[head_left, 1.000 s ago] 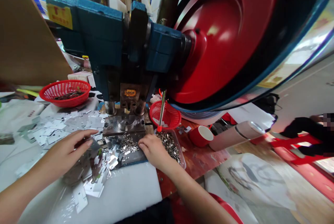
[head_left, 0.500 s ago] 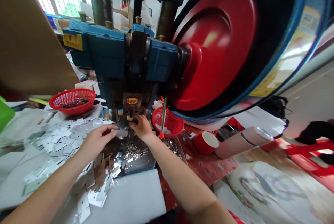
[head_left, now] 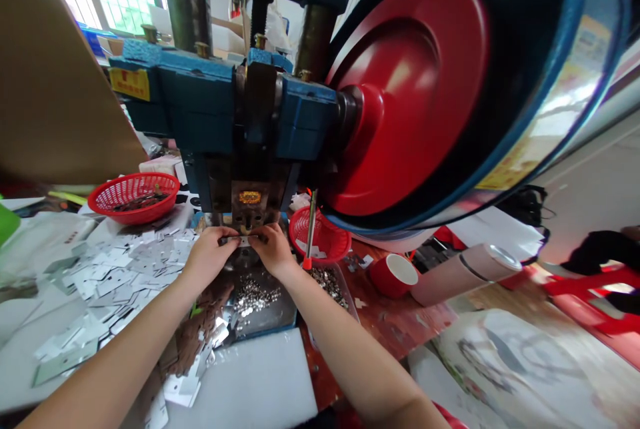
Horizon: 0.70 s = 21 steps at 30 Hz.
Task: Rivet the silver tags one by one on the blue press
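A red flywheel (head_left: 415,82) fills the upper right of the frame, joined to the blue press (head_left: 225,102) at upper centre. Below the press, both hands now meet at the die: the left hand (head_left: 207,256) has come in from the lower left, where half a second ago it carried a plate on its way, and the right hand (head_left: 270,249) stays close under the press head. Between them they pinch a small metal plate (head_left: 243,240), each gripping one end with its fingertips, right under the punch at the centre of the frame. To the left, loose plates (head_left: 125,269) lie scattered across the table, with a red basket (head_left: 133,192) behind them. A smaller red basket (head_left: 325,236) sits just right of the hands, and a red cup (head_left: 395,274) farther right. Below the hands a tray holds small shiny rivets (head_left: 253,296), unchanged.
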Motion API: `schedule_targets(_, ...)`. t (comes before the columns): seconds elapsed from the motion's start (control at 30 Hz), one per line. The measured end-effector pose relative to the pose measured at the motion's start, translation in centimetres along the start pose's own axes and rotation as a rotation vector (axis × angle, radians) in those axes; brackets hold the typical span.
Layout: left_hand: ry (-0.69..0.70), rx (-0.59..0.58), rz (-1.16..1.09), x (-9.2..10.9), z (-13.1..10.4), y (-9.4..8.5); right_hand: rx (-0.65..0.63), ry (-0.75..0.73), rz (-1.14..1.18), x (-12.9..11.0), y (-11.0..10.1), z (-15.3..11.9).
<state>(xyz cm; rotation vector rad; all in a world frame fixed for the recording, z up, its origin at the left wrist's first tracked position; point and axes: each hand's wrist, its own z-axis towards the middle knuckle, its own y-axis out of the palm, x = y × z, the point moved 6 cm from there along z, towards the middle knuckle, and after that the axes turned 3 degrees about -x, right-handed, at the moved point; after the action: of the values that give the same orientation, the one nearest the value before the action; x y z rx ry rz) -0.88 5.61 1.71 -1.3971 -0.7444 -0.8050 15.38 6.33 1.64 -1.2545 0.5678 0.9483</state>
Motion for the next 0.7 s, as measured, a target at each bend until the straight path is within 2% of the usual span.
schedule_targets(0.2, 0.001, -0.109, -0.017, 0.3, 0.7, 1.4, -0.014, 0.033, 0.003, 0.2, 0.4, 0.6)
schedule_targets(0.4, 0.018, -0.142, 0.048, 1.3, 1.1, 1.8, -0.02, 0.068, 0.014, 0.4, 0.7, 1.1)
schedule_targets(0.47, 0.048, -0.13, 0.075, 1.5, 1.1, 1.2, 0.007, 0.049, -0.008, 0.0, 0.0, 0.7)
schedule_targets(0.57, 0.093, -0.064, 0.127, 1.6, -0.1, -0.6, 0.056, -0.019, -0.074, -0.9, -2.0, -1.0)
schedule_targets(0.63, 0.11, -0.035, 0.183, 1.4, -1.8, -1.9, -0.014, -0.091, -0.121, -1.4, -2.9, -2.6)
schedule_targets(0.7, 0.148, -0.161, 0.326, 1.0, -3.8, -1.9, -0.127, -0.116, -0.179, -1.2, -3.4, -4.3)
